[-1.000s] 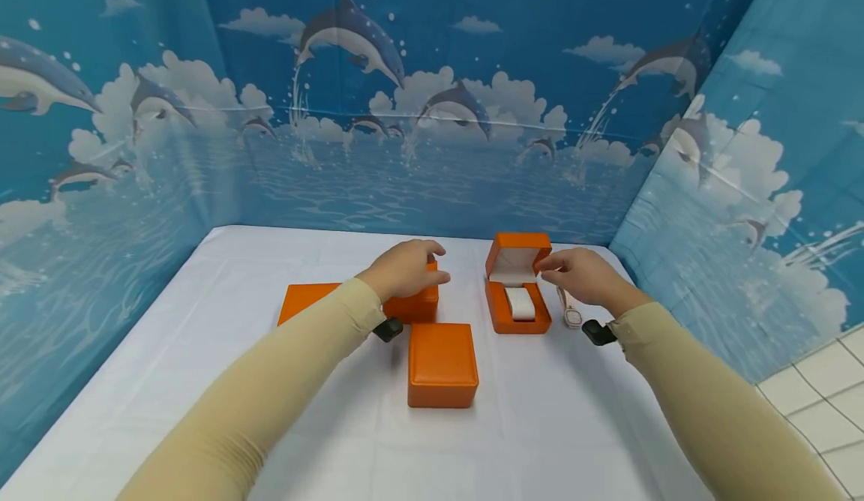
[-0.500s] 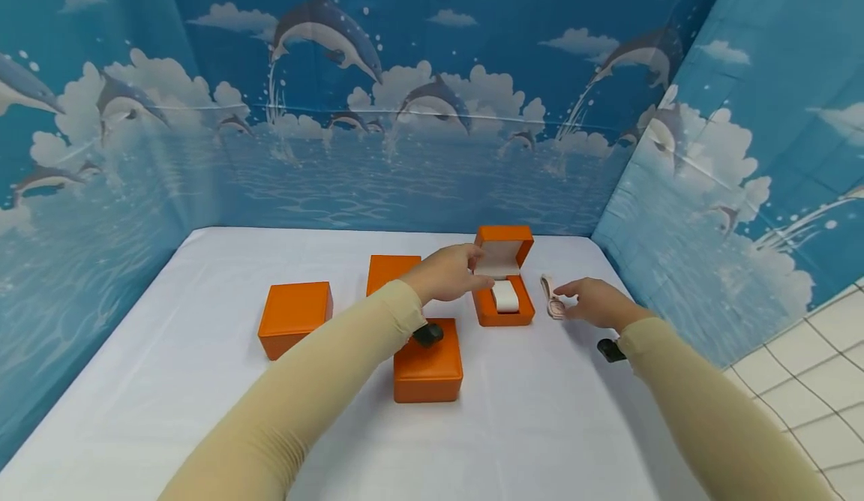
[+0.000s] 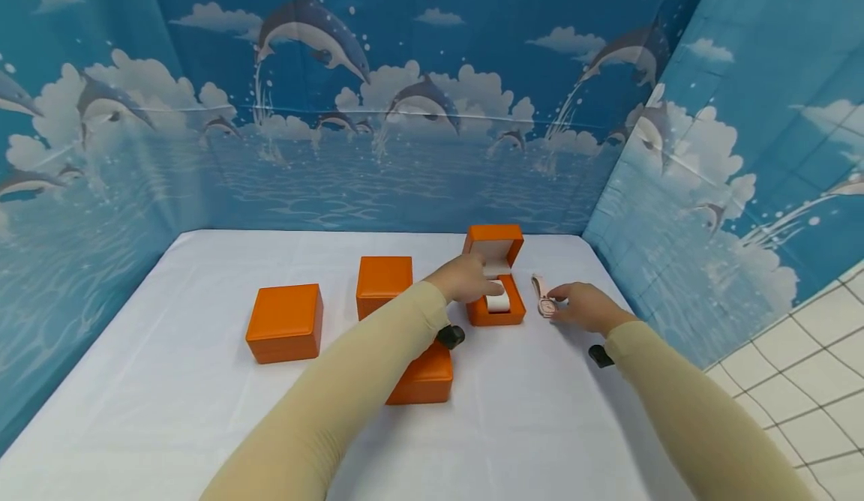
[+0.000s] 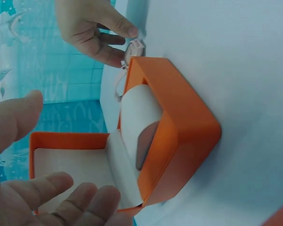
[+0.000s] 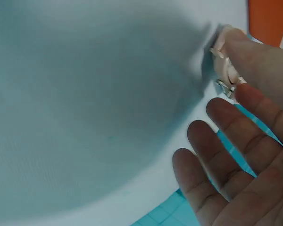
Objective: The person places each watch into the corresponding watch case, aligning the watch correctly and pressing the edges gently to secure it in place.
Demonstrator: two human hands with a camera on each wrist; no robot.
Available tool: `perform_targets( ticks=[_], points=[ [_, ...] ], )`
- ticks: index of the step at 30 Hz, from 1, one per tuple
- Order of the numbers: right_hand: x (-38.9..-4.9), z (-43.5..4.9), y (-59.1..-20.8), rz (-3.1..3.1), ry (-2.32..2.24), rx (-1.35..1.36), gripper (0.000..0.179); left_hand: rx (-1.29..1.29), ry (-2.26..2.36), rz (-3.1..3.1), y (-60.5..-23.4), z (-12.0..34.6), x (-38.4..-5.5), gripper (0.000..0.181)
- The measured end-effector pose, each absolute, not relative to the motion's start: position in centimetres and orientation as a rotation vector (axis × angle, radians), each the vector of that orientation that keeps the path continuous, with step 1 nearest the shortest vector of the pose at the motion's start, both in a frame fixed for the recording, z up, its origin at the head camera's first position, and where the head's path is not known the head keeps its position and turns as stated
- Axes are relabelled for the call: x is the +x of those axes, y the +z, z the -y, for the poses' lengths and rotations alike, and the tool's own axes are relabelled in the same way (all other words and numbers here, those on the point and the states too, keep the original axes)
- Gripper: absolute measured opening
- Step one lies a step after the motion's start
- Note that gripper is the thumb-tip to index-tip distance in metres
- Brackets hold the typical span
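An orange watch box (image 3: 497, 320) stands open at the back right, its lid raised, with a white cushion (image 4: 134, 117) inside. My left hand (image 3: 466, 277) hovers at this box in front of the lid, fingers spread and holding nothing. Just right of the box lies a pale pink wristwatch (image 3: 546, 306) with its strap stretched away from me. My right hand (image 3: 586, 307) has thumb and index finger at either side of the watch case and pinches it. The other fingers (image 5: 203, 141) are extended. In the right wrist view the thumb covers part of the watch.
Three closed orange boxes share the white table (image 3: 169, 381): a left box (image 3: 286, 321), a middle box (image 3: 385, 280), and a front box (image 3: 425, 381) partly behind my left forearm. A dolphin-print curtain (image 3: 337, 178) borders the table at the back and sides.
My left hand has moved right, from over the closed boxes to the open box. My right hand has come down from the raised lid to the wristwatch. The view has turned slightly right.
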State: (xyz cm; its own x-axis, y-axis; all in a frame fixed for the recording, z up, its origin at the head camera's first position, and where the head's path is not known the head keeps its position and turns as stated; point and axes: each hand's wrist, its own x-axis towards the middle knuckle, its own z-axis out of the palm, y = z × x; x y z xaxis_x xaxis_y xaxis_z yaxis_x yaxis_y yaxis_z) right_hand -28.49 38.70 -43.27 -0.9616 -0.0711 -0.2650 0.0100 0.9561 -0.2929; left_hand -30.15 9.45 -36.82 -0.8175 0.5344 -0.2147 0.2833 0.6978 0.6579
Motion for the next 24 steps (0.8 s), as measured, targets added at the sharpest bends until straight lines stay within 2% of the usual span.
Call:
perform_targets(
  ticks=[3,6,13,24],
  points=[
    [-28.5,-38.6,-43.4,-2.854,-0.409,-0.083,0.058,0.618,0.846,-2.520,-37.3,-10.1,-30.3,0.083],
    [-28.5,-38.4,-43.4,-2.865,-0.393,-0.086,0.057,0.632,0.778,-2.543,-37.6,-10.6,-30.4,0.078],
    [-28.5,-38.1,-43.7,-2.858,-0.456,-0.016,0.054,0.644,0.623,-2.599,-38.4,-11.6,-30.8,0.048],
    [-28.4,-37.9,-44.1,-2.882,-0.499,-0.083,0.046,0.619,0.443,-2.661,-39.2,-12.4,-30.7,0.046]
  ],
)
